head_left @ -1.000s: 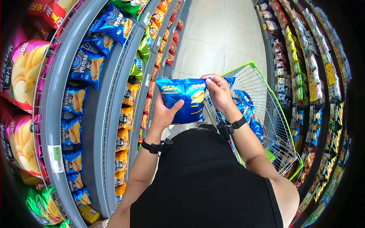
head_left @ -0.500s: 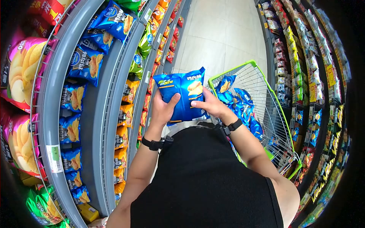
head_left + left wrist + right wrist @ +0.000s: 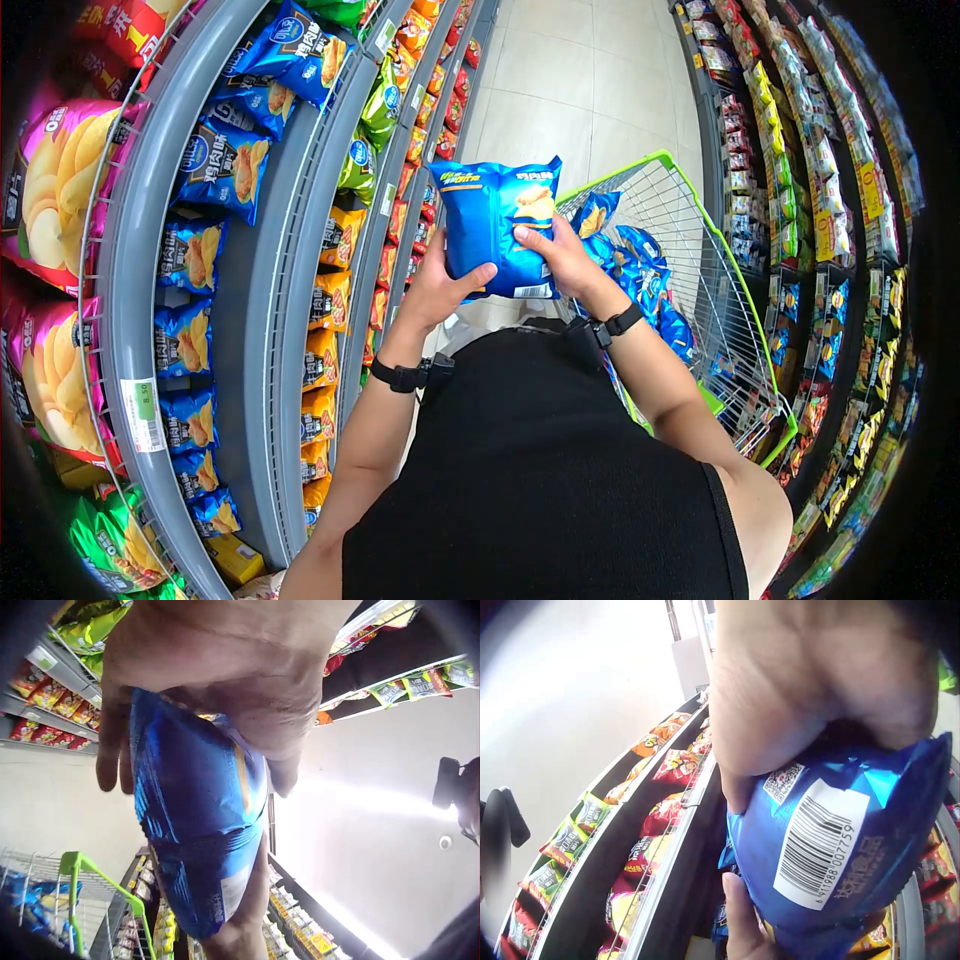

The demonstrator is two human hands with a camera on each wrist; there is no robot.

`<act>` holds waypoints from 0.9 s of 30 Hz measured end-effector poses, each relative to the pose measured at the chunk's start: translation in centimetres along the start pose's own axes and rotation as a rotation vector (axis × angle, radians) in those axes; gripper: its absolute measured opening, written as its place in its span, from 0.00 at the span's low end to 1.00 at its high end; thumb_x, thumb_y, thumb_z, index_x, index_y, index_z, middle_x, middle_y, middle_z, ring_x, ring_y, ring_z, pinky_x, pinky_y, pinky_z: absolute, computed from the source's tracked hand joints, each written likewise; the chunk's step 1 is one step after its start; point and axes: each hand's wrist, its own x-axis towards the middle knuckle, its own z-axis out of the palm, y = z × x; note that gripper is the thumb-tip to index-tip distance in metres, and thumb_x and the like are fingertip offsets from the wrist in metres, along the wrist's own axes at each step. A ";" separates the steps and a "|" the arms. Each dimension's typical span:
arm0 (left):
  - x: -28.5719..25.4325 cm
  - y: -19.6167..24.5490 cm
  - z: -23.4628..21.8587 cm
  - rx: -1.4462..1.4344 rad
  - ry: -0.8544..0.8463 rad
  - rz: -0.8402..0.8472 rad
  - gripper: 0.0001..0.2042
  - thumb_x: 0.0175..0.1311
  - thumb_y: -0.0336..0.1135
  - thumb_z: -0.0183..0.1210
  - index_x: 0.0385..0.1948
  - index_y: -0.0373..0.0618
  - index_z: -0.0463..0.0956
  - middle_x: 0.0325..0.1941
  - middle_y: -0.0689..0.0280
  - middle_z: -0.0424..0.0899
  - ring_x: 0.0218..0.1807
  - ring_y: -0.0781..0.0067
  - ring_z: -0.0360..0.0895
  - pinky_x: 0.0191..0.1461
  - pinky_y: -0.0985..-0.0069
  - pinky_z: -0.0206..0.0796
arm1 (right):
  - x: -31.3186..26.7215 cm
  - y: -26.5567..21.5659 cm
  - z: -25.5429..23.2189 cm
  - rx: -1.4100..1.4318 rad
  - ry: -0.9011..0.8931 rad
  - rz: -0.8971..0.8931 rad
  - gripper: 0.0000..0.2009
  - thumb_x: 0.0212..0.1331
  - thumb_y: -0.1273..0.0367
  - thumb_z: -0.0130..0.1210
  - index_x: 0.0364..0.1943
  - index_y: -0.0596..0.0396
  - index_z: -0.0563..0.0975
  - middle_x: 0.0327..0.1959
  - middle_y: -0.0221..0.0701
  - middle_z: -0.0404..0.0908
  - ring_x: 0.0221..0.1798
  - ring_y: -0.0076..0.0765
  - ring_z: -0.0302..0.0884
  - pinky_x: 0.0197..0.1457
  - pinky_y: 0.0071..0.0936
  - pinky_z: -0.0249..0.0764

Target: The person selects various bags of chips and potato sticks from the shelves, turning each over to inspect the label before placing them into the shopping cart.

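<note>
A blue chip bag [image 3: 500, 225] is held in front of the chest between both hands. The left hand [image 3: 440, 285] grips its left side, thumb across the face; the right hand [image 3: 570, 262] grips the right side, thumb also on the face. In the left wrist view the bag [image 3: 199, 810] hangs below the left hand [image 3: 225, 667], with fingers to either side. The right wrist view has the bag's barcode side [image 3: 821, 847] under the right hand [image 3: 810, 682]. Fingers behind the bag are mostly hidden.
A green-rimmed cart [image 3: 715, 235] stands at the right with several blue bags [image 3: 640, 280] inside. Shelves of chip bags [image 3: 190, 340] line the left, and packed snack shelves [image 3: 830, 250] the right. Tiled floor [image 3: 590, 90] runs between them.
The right hand has come down from the bag's top corner to its right side, and the thumb lies on the face. The bag has moved up and slightly right.
</note>
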 end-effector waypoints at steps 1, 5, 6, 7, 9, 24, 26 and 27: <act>0.0 -0.2 0.1 -0.024 -0.019 -0.011 0.42 0.55 0.49 0.74 0.64 0.33 0.60 0.58 0.53 0.76 0.58 0.66 0.77 0.61 0.69 0.71 | -0.2 -0.5 0.1 0.009 0.006 0.018 0.28 0.65 0.64 0.64 0.65 0.60 0.67 0.58 0.34 0.78 0.58 0.28 0.76 0.62 0.30 0.74; 0.4 -0.4 0.1 0.026 -0.007 0.018 0.40 0.56 0.49 0.74 0.62 0.33 0.64 0.56 0.53 0.79 0.56 0.66 0.79 0.61 0.68 0.72 | -0.2 -0.4 -0.2 0.055 0.013 0.041 0.29 0.64 0.65 0.64 0.66 0.60 0.66 0.60 0.35 0.77 0.60 0.29 0.75 0.64 0.31 0.73; 0.5 -0.5 0.1 0.046 0.010 0.041 0.39 0.56 0.49 0.74 0.61 0.33 0.64 0.56 0.53 0.79 0.56 0.66 0.79 0.61 0.68 0.72 | -0.2 -0.5 -0.3 0.075 -0.016 0.039 0.31 0.63 0.65 0.64 0.67 0.59 0.64 0.61 0.36 0.76 0.61 0.30 0.74 0.65 0.31 0.72; 0.5 -0.6 0.1 0.067 0.028 0.064 0.38 0.56 0.49 0.74 0.61 0.33 0.65 0.55 0.53 0.80 0.56 0.66 0.79 0.61 0.68 0.72 | -0.2 -0.5 -0.4 0.095 -0.045 0.038 0.33 0.63 0.64 0.65 0.68 0.59 0.63 0.62 0.36 0.75 0.62 0.31 0.74 0.66 0.32 0.71; 0.5 -0.3 0.2 0.044 0.064 0.085 0.38 0.56 0.49 0.74 0.61 0.33 0.65 0.55 0.53 0.80 0.56 0.66 0.79 0.60 0.68 0.72 | -0.3 -0.5 -0.6 0.068 -0.090 0.040 0.36 0.61 0.65 0.66 0.70 0.59 0.61 0.64 0.37 0.73 0.64 0.33 0.72 0.68 0.33 0.69; 0.3 0.4 0.6 0.008 0.028 0.054 0.44 0.53 0.43 0.76 0.66 0.33 0.56 0.61 0.54 0.72 0.62 0.64 0.74 0.66 0.66 0.69 | -0.8 -0.9 -0.6 -0.177 -0.158 0.056 0.41 0.54 0.68 0.72 0.70 0.59 0.61 0.64 0.36 0.74 0.63 0.32 0.72 0.69 0.34 0.69; 0.4 0.5 0.8 0.020 0.020 0.061 0.45 0.52 0.41 0.77 0.66 0.33 0.55 0.62 0.54 0.72 0.63 0.64 0.74 0.66 0.66 0.68 | -0.8 -1.0 -0.7 -0.198 -0.159 0.051 0.40 0.54 0.68 0.72 0.70 0.59 0.61 0.64 0.36 0.74 0.64 0.32 0.72 0.69 0.34 0.69; 0.5 0.4 0.8 0.019 0.018 0.059 0.45 0.51 0.41 0.77 0.66 0.33 0.55 0.62 0.54 0.72 0.63 0.64 0.74 0.66 0.66 0.68 | -0.9 -1.1 -0.7 -0.209 -0.159 0.049 0.40 0.55 0.68 0.72 0.70 0.59 0.61 0.63 0.36 0.74 0.64 0.32 0.72 0.69 0.34 0.69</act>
